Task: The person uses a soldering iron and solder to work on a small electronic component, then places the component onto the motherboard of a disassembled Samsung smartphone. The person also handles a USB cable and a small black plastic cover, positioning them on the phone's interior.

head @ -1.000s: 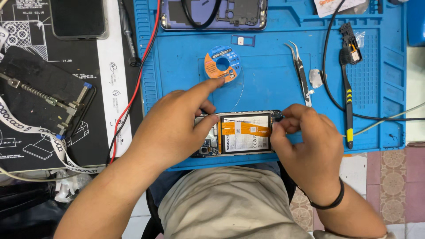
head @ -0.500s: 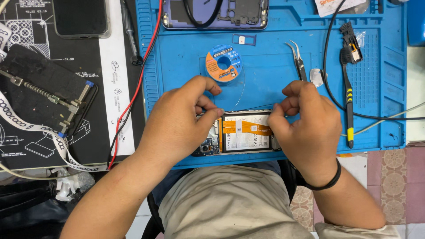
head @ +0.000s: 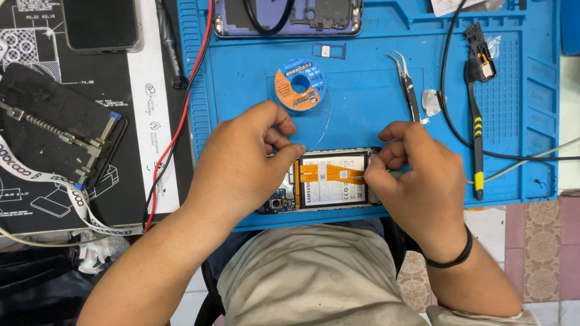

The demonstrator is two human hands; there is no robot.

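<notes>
Phone point(head: 331, 181): left end hidden under left hand point(head: 238, 163); right end hidden behind right hand point(head: 417, 181).
Right fingertips: pinched on something too small to identify; grip on it unclear.
Left fingertips: contact with phone edge unclear.
Purple phone shell point(head: 290, 15): upper part cut off by top edge.
Dark phone point(head: 103, 24): top cut off by frame.
Black cable point(head: 450, 90): both ends run out of view.
Red wire point(head: 181, 121): top end cut off; lower end passes behind left forearm.
Clear scrap point(head: 431, 101) beside tweezers point(head: 408, 84): too small to identify.
Clutter at lower left point(head: 90, 253): dark, indistinct.
</notes>
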